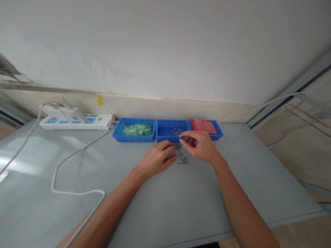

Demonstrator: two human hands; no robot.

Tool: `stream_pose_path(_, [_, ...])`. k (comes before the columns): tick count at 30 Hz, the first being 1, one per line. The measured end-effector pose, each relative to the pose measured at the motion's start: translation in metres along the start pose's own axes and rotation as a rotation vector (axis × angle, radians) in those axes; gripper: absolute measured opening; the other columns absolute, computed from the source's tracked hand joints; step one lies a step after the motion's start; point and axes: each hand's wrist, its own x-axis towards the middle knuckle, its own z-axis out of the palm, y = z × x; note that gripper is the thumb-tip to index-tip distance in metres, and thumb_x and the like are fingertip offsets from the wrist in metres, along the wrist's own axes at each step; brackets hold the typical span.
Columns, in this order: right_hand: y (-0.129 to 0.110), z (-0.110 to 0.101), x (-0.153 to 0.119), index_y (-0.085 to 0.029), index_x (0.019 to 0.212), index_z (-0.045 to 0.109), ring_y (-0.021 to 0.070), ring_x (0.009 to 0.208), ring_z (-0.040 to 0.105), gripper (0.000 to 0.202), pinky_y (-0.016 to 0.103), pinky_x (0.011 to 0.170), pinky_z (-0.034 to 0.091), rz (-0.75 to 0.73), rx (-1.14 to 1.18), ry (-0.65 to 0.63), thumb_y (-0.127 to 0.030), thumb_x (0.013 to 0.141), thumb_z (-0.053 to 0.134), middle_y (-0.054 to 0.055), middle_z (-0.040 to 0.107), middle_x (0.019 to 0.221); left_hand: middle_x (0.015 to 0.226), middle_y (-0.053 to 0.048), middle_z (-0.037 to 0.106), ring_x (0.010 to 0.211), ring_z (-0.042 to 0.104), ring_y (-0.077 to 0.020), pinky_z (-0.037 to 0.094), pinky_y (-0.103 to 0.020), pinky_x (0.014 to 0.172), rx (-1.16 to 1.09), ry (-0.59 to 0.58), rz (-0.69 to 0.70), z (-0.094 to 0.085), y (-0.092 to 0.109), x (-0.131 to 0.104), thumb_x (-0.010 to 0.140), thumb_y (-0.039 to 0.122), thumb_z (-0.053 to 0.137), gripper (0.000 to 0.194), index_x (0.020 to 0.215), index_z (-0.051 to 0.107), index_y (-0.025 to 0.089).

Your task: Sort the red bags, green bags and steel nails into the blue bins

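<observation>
My left hand [157, 157] rests on the table with its thumb apart from its curved fingers. Its fingertips are beside a few thin metal screws [177, 145] in front of the middle blue bin [172, 139]. My right hand [201, 146] is over the front of the bins, thumb and index finger brought together in a pinch; whatever is between them is too small to make out. Several more screws [184, 161] lie loose on the table between the hands. Another heap of screws [177, 131] is inside the middle bin, towards its right side.
A left blue bin [134, 138] holds small green-and-clear packets [138, 129]. The right blue bin [219, 132] holds red plastic sheets or bags [204, 125]. A white power strip [77, 122] stands at the back left. A white cable [77, 193] crosses the table and my left forearm.
</observation>
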Motion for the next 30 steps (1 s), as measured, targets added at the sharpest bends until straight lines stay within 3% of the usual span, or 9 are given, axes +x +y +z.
stream_pose_path(4, [0.0,-0.001,-0.01,-0.019,0.096,0.074,0.0177,0.068,0.063,0.018,0.03,0.067,0.049,0.028,-0.215,-0.237,-0.03,0.082,0.075,0.005,0.071,0.081,0.11,-0.011,0.067,0.1,0.066,-0.0234,0.057,-0.037,0.088,0.041,0.026,-0.025,0.0,-0.001,0.0,0.101,0.03,0.055,0.026,0.117,0.068,0.015])
stream_pose_path(8, [-0.001,0.007,-0.01,-0.02,0.103,0.073,0.0189,0.076,0.064,0.028,0.03,0.072,0.048,0.083,-0.258,-0.325,-0.028,0.077,0.08,0.005,0.071,0.089,0.106,-0.01,0.068,0.096,0.066,-0.0219,0.057,-0.035,0.087,0.048,0.039,-0.042,-0.001,-0.005,0.001,0.101,0.024,0.051,0.024,0.115,0.069,0.016])
stream_pose_path(13, [0.002,0.018,-0.004,-0.017,0.097,0.074,0.0146,0.069,0.063,0.023,0.025,0.068,0.048,0.15,-0.143,-0.365,-0.007,0.076,0.069,0.003,0.07,0.078,0.106,-0.011,0.068,0.097,0.066,-0.0232,0.057,-0.037,0.087,0.057,0.036,-0.043,-0.001,-0.007,0.001,0.101,0.022,0.05,0.025,0.117,0.069,0.016])
stream_pose_path(17, [0.006,0.023,-0.003,-0.016,0.083,0.073,0.0118,0.06,0.062,0.02,0.022,0.062,0.048,0.195,-0.036,-0.337,0.0,0.074,0.064,0.001,0.069,0.069,0.104,-0.011,0.068,0.096,0.066,-0.0229,0.057,-0.036,0.086,0.056,0.034,-0.026,0.0,-0.006,0.001,0.102,0.022,0.047,0.026,0.113,0.069,0.015])
stream_pose_path(22, [0.007,0.023,-0.003,-0.017,0.083,0.072,0.012,0.057,0.063,0.023,0.022,0.06,0.05,0.194,0.072,-0.246,0.0,0.071,0.061,-0.002,0.067,0.064,0.103,-0.01,0.068,0.094,0.066,-0.0222,0.056,-0.035,0.085,0.057,0.026,-0.049,0.0,-0.007,0.0,0.102,0.022,0.049,0.024,0.11,0.07,0.016])
stream_pose_path(26, [0.004,0.021,-0.003,-0.018,0.082,0.072,0.0146,0.063,0.069,0.014,0.025,0.064,0.057,0.196,0.242,-0.114,-0.01,0.073,0.065,0.001,0.073,0.073,0.102,-0.009,0.069,0.094,0.066,-0.0218,0.056,-0.034,0.084,0.055,0.024,-0.061,-0.001,-0.007,0.0,0.102,0.022,0.048,0.024,0.111,0.069,0.016])
stream_pose_path(30, [0.004,0.022,-0.001,-0.018,0.083,0.073,0.0199,0.068,0.076,0.011,0.029,0.067,0.062,0.313,0.42,0.027,-0.026,0.075,0.074,0.005,0.076,0.076,0.1,-0.009,0.068,0.093,0.066,-0.0209,0.055,-0.032,0.084,0.061,0.018,-0.066,-0.003,-0.006,0.0,0.101,0.024,0.051,0.021,0.107,0.069,0.017])
